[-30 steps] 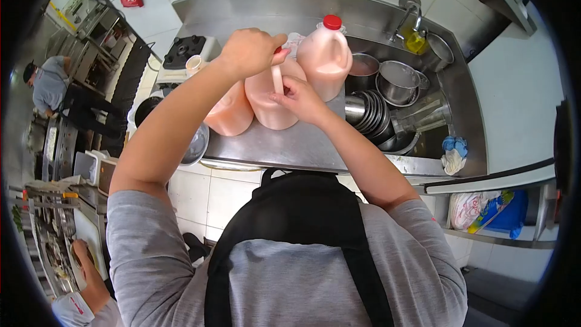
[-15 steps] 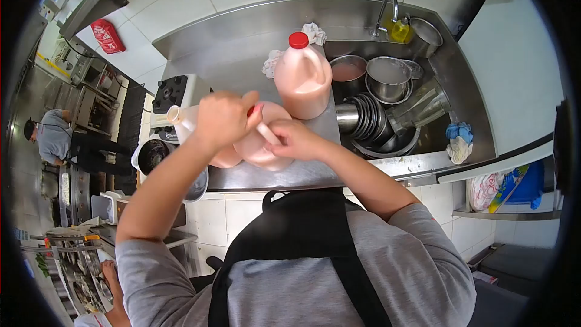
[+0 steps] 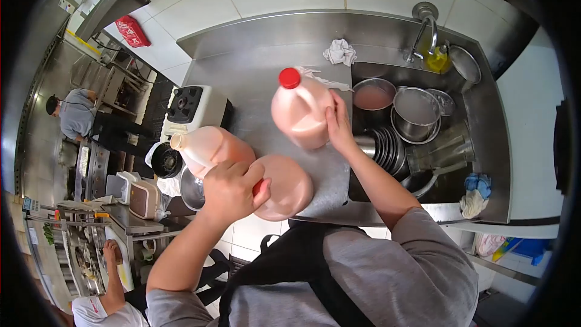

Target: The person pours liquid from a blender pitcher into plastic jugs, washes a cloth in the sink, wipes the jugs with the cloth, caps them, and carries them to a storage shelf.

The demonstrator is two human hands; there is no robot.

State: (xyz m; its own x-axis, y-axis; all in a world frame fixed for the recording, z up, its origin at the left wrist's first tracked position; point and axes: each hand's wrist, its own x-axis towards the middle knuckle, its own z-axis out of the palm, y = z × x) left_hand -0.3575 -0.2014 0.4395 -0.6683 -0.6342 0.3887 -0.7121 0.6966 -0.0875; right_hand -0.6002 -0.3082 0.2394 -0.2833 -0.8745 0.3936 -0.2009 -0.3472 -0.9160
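My left hand (image 3: 233, 192) is closed in a fist around a red cap (image 3: 260, 188), at the neck end of a plastic jug (image 3: 285, 189) of pink liquid near the counter's front edge. That jug's neck is hidden under my fingers. My right hand (image 3: 340, 122) grips the right side of a second jug (image 3: 299, 112), part full of pink liquid, with a red cap and moulded handle. To the left is a third jug (image 3: 219, 150), uncapped and with pink liquid in it, its pale mouth pointing up and left.
A sink (image 3: 484, 175) at right holds pots (image 3: 417, 112), stacked metal cups (image 3: 390, 151) and a tap (image 3: 430, 30). White cloth (image 3: 340, 52) lies behind the jugs; a blender base (image 3: 196, 109) stands left. Two other people (image 3: 82, 115) (image 3: 112, 303) are at left.
My right hand has left the front jug and taken hold of the capped jug, which has moved left. My left hand and the front jug are closer to me. The view has shifted.
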